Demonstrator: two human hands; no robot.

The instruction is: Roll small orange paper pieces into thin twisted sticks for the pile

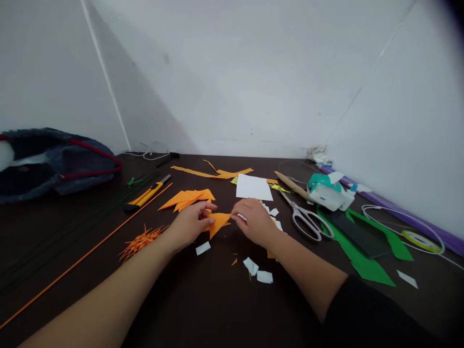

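Pinching fingers: those of the right hand (253,220) look closed on the tip of a pointed orange piece (219,221); the left hand (190,222) curves loosely at its other end, thumb against it, and I cannot tell whether those fingers grip.
Orange piece: between the two hands, just above the dark surface (195,304); it looks thin, so an uneven pull could crease or tear it.
Orange stack: pointed pieces (184,197) lie just beyond the left hand; a careless knuckle might fan them out of order.
White scraps: one (203,248) near the left thumb, two (258,271) nearer the person, more beside the right hand, whose wrist could sweep them away.
Orange fringe: a cut tangle (143,241) beside the left forearm; a sleeveless drag there could scatter its strands.
White sheet: a square (254,187) beyond the right hand.
Scissors: a pair (307,221) right of that hand, and a wide reach might nudge them.
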